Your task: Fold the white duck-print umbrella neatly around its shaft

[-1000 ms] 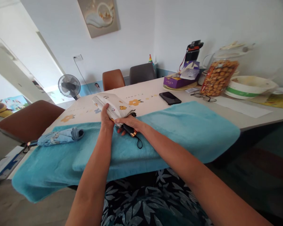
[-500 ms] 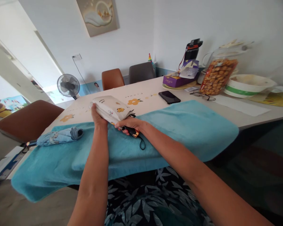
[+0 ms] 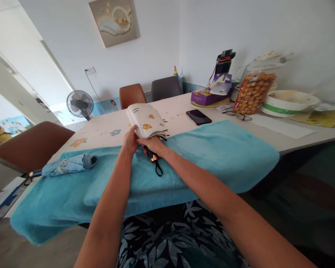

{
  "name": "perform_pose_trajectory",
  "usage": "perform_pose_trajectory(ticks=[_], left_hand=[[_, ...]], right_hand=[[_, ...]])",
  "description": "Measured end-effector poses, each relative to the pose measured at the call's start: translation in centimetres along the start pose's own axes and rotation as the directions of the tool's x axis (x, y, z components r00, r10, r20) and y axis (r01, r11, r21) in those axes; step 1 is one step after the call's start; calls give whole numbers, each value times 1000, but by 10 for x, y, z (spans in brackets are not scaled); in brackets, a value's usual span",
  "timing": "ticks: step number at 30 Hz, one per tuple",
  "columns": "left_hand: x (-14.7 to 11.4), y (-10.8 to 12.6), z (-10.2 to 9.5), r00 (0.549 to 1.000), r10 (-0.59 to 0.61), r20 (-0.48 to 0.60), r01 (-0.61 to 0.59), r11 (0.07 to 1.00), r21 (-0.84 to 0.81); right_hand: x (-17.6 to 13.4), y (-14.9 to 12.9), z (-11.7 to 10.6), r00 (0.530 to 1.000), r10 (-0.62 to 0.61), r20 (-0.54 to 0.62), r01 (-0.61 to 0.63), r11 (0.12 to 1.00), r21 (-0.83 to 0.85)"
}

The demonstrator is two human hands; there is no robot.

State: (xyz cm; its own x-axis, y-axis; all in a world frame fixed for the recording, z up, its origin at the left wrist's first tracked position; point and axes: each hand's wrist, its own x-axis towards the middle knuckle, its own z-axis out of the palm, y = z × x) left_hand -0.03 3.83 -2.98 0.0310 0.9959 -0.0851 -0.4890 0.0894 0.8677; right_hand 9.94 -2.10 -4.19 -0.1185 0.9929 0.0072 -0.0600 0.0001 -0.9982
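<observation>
Pale flower-printed tabletop, near side draped with turquoise cloth. Rolled blue umbrella on cloth, left; phone just past it, right. Standing fan, brown chair beyond. White umbrella, folded, in both hands, canopy pointing away. Right grip closed around its base, black handle jutting nearward; left grip closed on canopy's lower left side.

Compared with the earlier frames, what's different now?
The white umbrella has swung rightward at its far end. The left hand has shifted closer to the handle, beside the right hand, which still grips near it. The blue umbrella and black phone lie where they were.
</observation>
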Motion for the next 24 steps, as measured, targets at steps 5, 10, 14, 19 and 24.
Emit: perform_pose_trajectory(ticks=[5, 10, 14, 19, 24], left_hand=[[-2, -10, 6, 1000, 25, -17, -25, 1000, 18], [6, -11, -3, 993, 78, -88, -76, 997, 28], [10, -11, -5, 994, 104, -46, -102, 994, 30], [7, -11, -3, 998, 46, 45, -50, 995, 91], [7, -11, -3, 997, 76, -18, -72, 982, 173]], right_hand=[[3, 4, 1, 988, -156, -7, 152, 967, -203], [3, 4, 7, 996, -85, 22, 86, 995, -45], [2, 5, 12, 985, 83, 154, -124, 952, 280], [-2, 1, 13, 961, 210, 180, -254, 929, 270], [-6, -4, 12, 959, 259, 112, -276, 946, 170]])
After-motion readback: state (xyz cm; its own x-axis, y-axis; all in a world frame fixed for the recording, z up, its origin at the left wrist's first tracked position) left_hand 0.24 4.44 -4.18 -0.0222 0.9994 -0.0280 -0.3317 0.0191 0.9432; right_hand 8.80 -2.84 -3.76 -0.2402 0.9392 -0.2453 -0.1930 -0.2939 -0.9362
